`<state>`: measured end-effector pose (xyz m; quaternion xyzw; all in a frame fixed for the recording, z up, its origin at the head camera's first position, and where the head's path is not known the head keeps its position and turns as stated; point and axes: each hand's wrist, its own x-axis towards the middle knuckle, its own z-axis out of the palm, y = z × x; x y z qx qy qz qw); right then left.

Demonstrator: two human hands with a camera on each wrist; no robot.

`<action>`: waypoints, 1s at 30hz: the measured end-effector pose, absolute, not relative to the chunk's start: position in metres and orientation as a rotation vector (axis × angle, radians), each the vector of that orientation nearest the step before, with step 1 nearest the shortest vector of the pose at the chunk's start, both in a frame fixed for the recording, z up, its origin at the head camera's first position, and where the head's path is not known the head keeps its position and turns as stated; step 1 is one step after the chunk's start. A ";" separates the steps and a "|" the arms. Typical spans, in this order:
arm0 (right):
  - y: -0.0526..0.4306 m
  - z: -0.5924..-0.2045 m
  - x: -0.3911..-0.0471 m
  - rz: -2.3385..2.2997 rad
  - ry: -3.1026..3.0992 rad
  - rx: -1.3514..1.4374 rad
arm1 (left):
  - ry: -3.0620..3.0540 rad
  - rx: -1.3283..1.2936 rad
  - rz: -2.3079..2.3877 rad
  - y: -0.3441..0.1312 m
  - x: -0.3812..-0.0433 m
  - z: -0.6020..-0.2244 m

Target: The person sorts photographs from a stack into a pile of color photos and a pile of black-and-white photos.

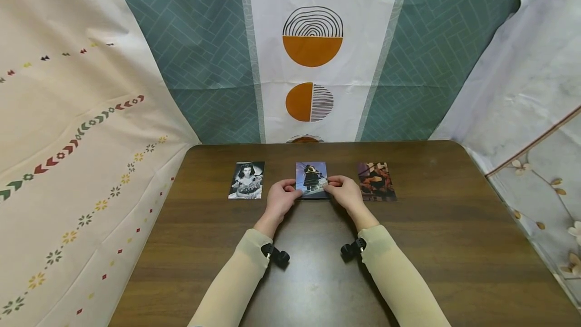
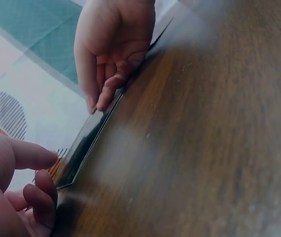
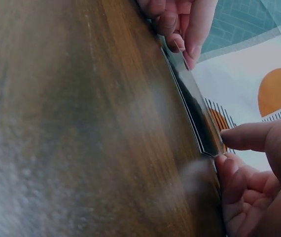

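Observation:
A photo card (image 1: 311, 179) with a dark-dressed figure on a blue background lies between my hands, in the middle of a row of three. My left hand (image 1: 280, 200) pinches its lower left corner between thumb and fingers. At the lower right corner, my right hand (image 1: 347, 194) pinches it in the same way. Seen edge-on in the right wrist view, the glossy card (image 3: 192, 98) tilts up from a thin flat edge beneath it, close over the table. To the left sits a black-and-white portrait photo (image 1: 246, 180); to the right, a dark reddish photo (image 1: 377, 181).
The brown wooden table (image 1: 204, 261) has rounded far corners. Behind it hangs a teal and white cloth (image 1: 218, 54) with orange circles. Patterned cloths hang at the left (image 1: 59, 130) and right (image 1: 522, 90). Each wrist wears a small black camera.

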<state>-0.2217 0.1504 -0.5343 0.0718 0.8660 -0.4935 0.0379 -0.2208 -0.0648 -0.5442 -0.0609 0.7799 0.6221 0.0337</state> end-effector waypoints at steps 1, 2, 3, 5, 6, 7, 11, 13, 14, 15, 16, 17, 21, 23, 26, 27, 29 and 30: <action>0.151 -0.534 -0.222 -1.536 2.643 0.217 | 2.396 -0.186 1.922 -0.065 -0.221 -0.544; 0.151 -0.534 -0.222 -1.555 2.629 0.217 | 2.396 -0.185 1.926 -0.066 -0.221 -0.544; 0.151 -0.534 -0.223 -1.572 2.614 0.217 | 2.398 -0.186 1.929 -0.066 -0.221 -0.544; 0.152 -0.534 -0.223 -1.594 2.592 0.219 | 2.410 -0.185 1.929 -0.066 -0.221 -0.545; 0.152 -0.534 -0.223 -1.604 2.579 0.221 | 2.414 -0.187 1.930 -0.066 -0.221 -0.545; 0.152 -0.534 -0.223 -1.616 2.567 0.223 | 2.417 -0.192 1.928 -0.066 -0.221 -0.545; 0.153 -0.536 -0.224 -1.660 2.538 0.217 | 2.417 -0.207 1.934 -0.065 -0.222 -0.546; 0.153 -0.537 -0.224 -1.676 2.536 0.212 | 2.409 -0.211 1.940 -0.065 -0.222 -0.546; 0.153 -0.537 -0.224 -1.677 2.538 0.208 | 2.403 -0.210 1.944 -0.065 -0.221 -0.546; 0.153 -0.537 -0.224 -1.678 2.540 0.205 | 2.399 -0.211 1.945 -0.064 -0.221 -0.546; 0.153 -0.537 -0.223 -1.677 2.543 0.202 | 2.396 -0.212 1.946 -0.065 -0.221 -0.546; 0.153 -0.537 -0.223 -1.678 2.541 0.200 | 2.392 -0.214 1.948 -0.065 -0.221 -0.546; 0.153 -0.536 -0.222 -1.681 2.531 0.188 | 2.382 -0.218 1.950 -0.066 -0.221 -0.546; 0.153 -0.536 -0.221 -1.689 2.522 0.181 | 2.375 -0.215 1.956 -0.066 -0.221 -0.545; 0.154 -0.535 -0.221 -1.700 2.517 0.169 | 2.363 -0.204 1.968 -0.066 -0.221 -0.544; 0.154 -0.535 -0.222 -1.704 2.513 0.168 | 2.360 -0.200 1.970 -0.066 -0.221 -0.543; 0.154 -0.536 -0.221 -1.710 2.505 0.166 | 2.360 -0.194 1.969 -0.066 -0.221 -0.542; 0.154 -0.536 -0.221 -1.713 2.501 0.165 | 2.360 -0.190 1.969 -0.066 -0.221 -0.542</action>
